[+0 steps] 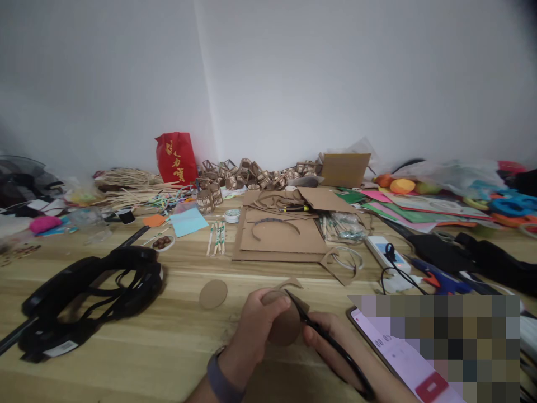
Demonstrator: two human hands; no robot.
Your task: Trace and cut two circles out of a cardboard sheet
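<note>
My left hand [257,319] is closed on a piece of brown cardboard [284,329] with a rounded lower edge, thumb on top. In my right hand [331,341] is a pair of black-handled scissors [335,346], their blades at the upper right edge of the cardboard. A small corner of card sticks out beyond the blades. Left of my hands a cut cardboard disc [213,294] lies flat on the wooden table. A thin curved cardboard offcut [289,283] rests just behind my left hand.
Behind lie stacked cardboard sheets [281,246]. A black strapped headset [92,296] sits left; a phone [394,347], a white power strip [386,253] and a blue glue gun [444,280] are at right. Small woven stick baskets [251,178] and a red bag [177,159] stand along the wall.
</note>
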